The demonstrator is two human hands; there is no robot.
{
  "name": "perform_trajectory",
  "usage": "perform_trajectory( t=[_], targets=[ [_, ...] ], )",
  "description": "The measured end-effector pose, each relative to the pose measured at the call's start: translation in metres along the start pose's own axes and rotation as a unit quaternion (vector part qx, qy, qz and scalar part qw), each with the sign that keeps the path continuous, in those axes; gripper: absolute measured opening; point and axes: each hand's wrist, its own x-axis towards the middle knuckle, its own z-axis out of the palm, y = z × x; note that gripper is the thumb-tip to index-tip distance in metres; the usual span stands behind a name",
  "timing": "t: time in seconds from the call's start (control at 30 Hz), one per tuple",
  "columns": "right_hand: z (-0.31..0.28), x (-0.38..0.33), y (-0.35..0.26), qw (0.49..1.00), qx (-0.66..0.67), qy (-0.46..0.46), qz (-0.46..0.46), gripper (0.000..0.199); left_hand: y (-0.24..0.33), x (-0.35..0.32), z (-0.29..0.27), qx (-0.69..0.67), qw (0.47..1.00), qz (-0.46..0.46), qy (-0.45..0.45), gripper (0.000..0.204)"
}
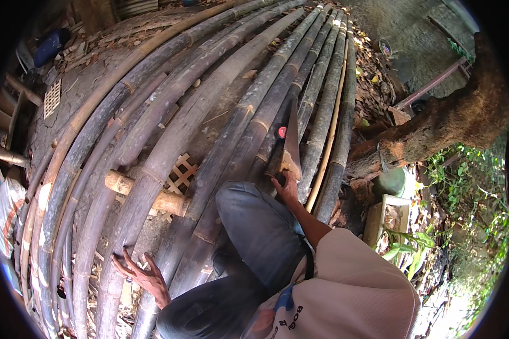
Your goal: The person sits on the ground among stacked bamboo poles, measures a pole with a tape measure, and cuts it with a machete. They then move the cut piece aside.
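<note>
Long dark bamboo poles (pixel 201 96) lie side by side, and I sit low over them with my knees bent. At the lower left, my left hand (pixel 146 278) has its fingers spread, the tips at a thick bamboo pole (pixel 112 279). My right hand (pixel 287 188), beyond my knee, is closed around the wooden handle of a handsaw (pixel 292 138). The saw's blade points away from me, above the poles. A small round red thing (pixel 281 132) lies beside the blade. Beneath the poles runs a short pale bamboo piece (pixel 169 201), crosswise.
On the right, a thick tree trunk (pixel 435 127) leans across, with a rounded green pot (pixel 394 182) and a planter box (pixel 391 217) below. Lattice pieces (pixel 182 172) lie under the poles. A white sack (pixel 8 212) stands at the far left. Dry leaves (pixel 373 79) cover ground at the back right.
</note>
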Motion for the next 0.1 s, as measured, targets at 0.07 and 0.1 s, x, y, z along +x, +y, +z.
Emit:
perform_trajectory(
  t=[0.07, 0.1],
  targets=[
    [-0.0039, -0.0102, 0.0025, 1.000, -0.011, -0.016, -0.021, 0.057, -0.0018, -0.0003, 0.0035, -0.004, 1.000, -0.004, 0.000, 0.061],
    [-0.0046, -0.0090, 0.0038, 1.000, -0.012, -0.014, -0.021, 0.057, -0.0039, -0.0015, 0.0062, -0.012, 1.000, -0.006, 0.001, 0.061]
  ],
)
